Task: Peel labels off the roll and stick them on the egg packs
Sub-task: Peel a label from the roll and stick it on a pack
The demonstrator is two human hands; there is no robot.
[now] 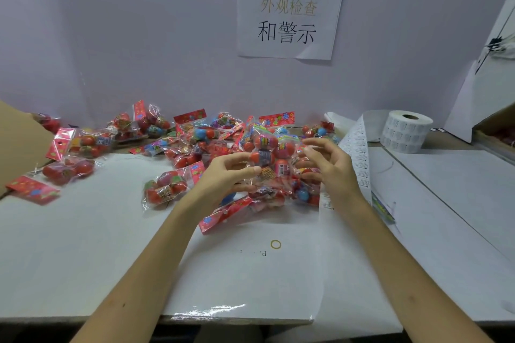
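Several clear egg packs with red header cards lie heaped across the middle of the table. My left hand [227,172] holds one egg pack [267,159] lifted above the pile, fingers curled round its left side. My right hand [326,164] is at the pack's right side with fingers spread and loosely bent, touching its plastic. The white label roll [405,131] stands upright at the back right. Its label strip [359,153] trails forward past my right wrist.
A brown cardboard box flap [19,142] rises at the left edge, another box [496,131] sits at the far right. A yellow rubber band [276,244] lies on the white sheet [250,281] in front of me. A paper sign [289,14] hangs on the back wall.
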